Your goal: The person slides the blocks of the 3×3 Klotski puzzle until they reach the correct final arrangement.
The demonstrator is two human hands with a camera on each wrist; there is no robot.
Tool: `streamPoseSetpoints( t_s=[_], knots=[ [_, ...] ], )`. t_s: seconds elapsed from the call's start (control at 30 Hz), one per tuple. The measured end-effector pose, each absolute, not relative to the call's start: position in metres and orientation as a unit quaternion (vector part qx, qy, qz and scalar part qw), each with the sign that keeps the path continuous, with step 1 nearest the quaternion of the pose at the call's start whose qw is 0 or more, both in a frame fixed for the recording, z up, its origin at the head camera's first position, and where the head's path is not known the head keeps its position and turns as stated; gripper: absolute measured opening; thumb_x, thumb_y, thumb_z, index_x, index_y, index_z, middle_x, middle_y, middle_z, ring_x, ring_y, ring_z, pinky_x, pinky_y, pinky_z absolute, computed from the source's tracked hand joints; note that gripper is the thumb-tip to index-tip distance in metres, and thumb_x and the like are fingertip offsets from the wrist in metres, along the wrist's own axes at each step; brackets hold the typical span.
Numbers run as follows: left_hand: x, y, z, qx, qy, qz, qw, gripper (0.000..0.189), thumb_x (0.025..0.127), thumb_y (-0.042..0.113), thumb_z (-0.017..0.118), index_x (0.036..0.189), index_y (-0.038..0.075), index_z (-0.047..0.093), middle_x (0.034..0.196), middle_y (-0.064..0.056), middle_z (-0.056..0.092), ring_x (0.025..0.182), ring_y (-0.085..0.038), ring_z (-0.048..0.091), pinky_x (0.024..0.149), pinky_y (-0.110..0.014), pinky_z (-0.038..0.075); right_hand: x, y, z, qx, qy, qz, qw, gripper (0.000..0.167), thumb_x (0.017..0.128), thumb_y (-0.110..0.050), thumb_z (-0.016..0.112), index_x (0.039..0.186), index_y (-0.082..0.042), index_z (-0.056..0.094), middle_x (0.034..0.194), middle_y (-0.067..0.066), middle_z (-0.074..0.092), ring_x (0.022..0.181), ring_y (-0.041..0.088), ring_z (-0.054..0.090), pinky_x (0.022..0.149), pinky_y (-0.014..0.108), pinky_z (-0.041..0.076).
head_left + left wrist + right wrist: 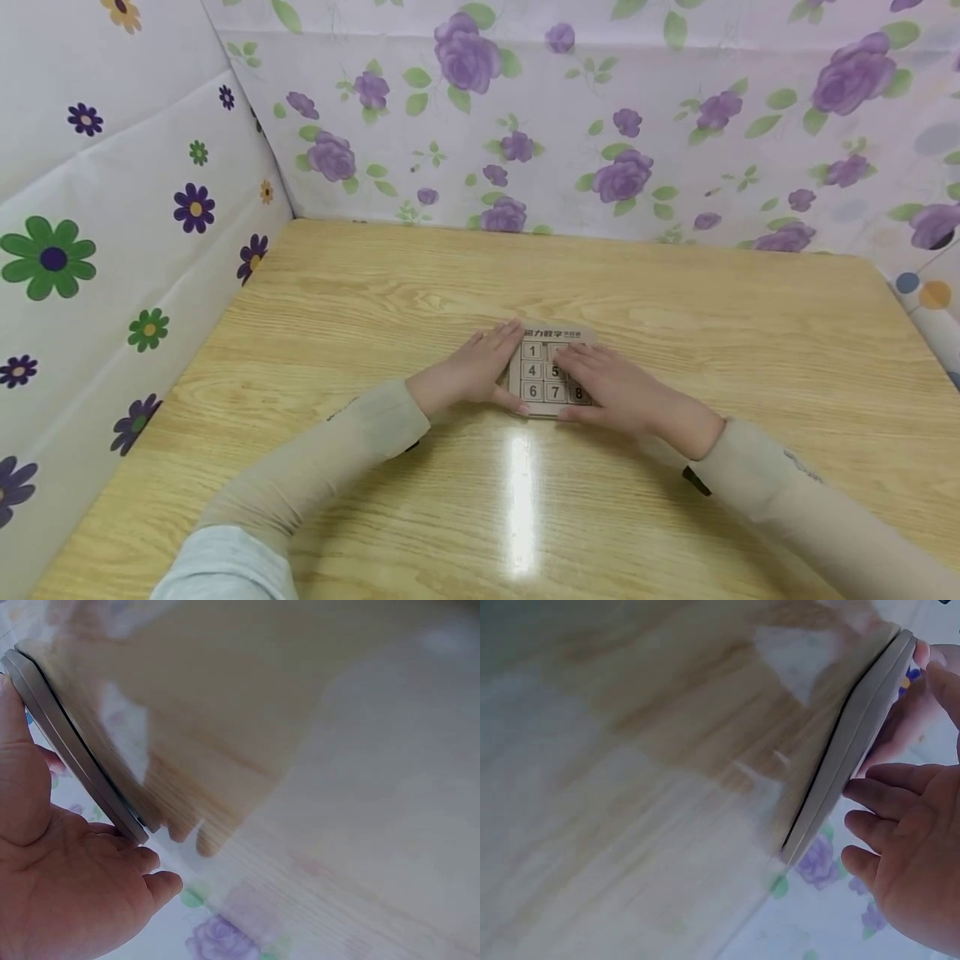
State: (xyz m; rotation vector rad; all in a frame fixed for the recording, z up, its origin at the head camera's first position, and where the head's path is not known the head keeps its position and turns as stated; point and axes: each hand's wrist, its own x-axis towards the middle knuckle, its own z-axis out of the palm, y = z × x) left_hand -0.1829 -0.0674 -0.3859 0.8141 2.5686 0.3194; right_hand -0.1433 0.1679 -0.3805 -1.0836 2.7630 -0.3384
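Observation:
A pale sliding number puzzle [555,410] lies flat on the table, with printed characters along its far edge and dark numbers on square tiles. My left hand [480,367] holds the puzzle at its left side, thumb by the near corner and fingers by the far corner. The left wrist view shows this hand [67,892] against the board's edge [82,761]. Over the right-hand tiles lies my right hand [622,387], fingers extended and hiding some numbers; its thumb is by the near edge. In the right wrist view its fingertips [855,789] reach the board.
The wooden table [360,292] reflects a bright light strip near the puzzle. Behind it rises a sheet with purple flowers [468,54], and a daisy-patterned sheet [150,329] stands along the left. Beige sleeves [322,454] cover both forearms.

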Motion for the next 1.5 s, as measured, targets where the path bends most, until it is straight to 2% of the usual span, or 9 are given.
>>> streamPoseSetpoints(
  t_s=[0.3,0.53,0.9,1.17,1.5],
  knots=[
    [-0.183,-0.067,-0.384,0.294,0.925,0.117,0.212,0.123,0.071,0.063,0.070,0.152,0.005,-0.002,0.160,-0.009,-0.007,0.148,-0.024,-0.003,0.120,-0.043,0.003,-0.145,0.169,-0.382,-0.360,0.921,-0.115,0.095,0.078,0.090,-0.049,0.057,0.147,-0.001,0.032,0.153,0.018,0.030,0.142,0.038,0.023,0.118,0.053,0.017],
    [-0.184,-0.068,-0.383,0.295,0.924,0.121,0.210,0.123,0.071,0.060,0.071,0.152,0.004,-0.002,0.160,-0.010,-0.007,0.148,-0.026,-0.002,0.120,-0.044,0.002,-0.134,0.181,-0.378,-0.379,0.917,-0.108,0.066,0.069,0.090,-0.041,0.061,0.141,0.002,0.042,0.148,0.019,0.039,0.138,0.041,0.030,0.115,0.058,0.021],
    [-0.184,-0.070,-0.383,0.292,0.925,0.125,0.211,0.123,0.071,0.060,0.072,0.152,0.004,-0.002,0.160,-0.009,-0.006,0.148,-0.026,-0.002,0.121,-0.044,0.002,-0.124,0.184,-0.375,-0.367,0.921,-0.105,0.082,0.068,0.090,-0.041,0.061,0.140,0.002,0.043,0.145,0.018,0.044,0.139,0.037,0.032,0.116,0.055,0.020],
    [-0.184,-0.069,-0.384,0.292,0.925,0.121,0.211,0.123,0.071,0.060,0.071,0.153,0.005,-0.002,0.160,-0.010,-0.006,0.148,-0.026,-0.002,0.120,-0.043,0.002,-0.131,0.183,-0.379,-0.369,0.923,-0.097,0.057,0.070,0.089,-0.042,0.062,0.139,0.004,0.044,0.144,0.019,0.045,0.136,0.040,0.035,0.115,0.057,0.022],
    [-0.181,-0.067,-0.381,0.291,0.924,0.125,0.214,0.123,0.071,0.059,0.072,0.152,0.004,-0.001,0.160,-0.010,-0.006,0.148,-0.026,-0.002,0.121,-0.044,0.003,-0.143,0.183,-0.381,-0.356,0.927,-0.095,0.064,0.071,0.090,-0.042,0.061,0.140,0.005,0.042,0.145,0.021,0.043,0.138,0.040,0.032,0.115,0.057,0.021]
  ],
)
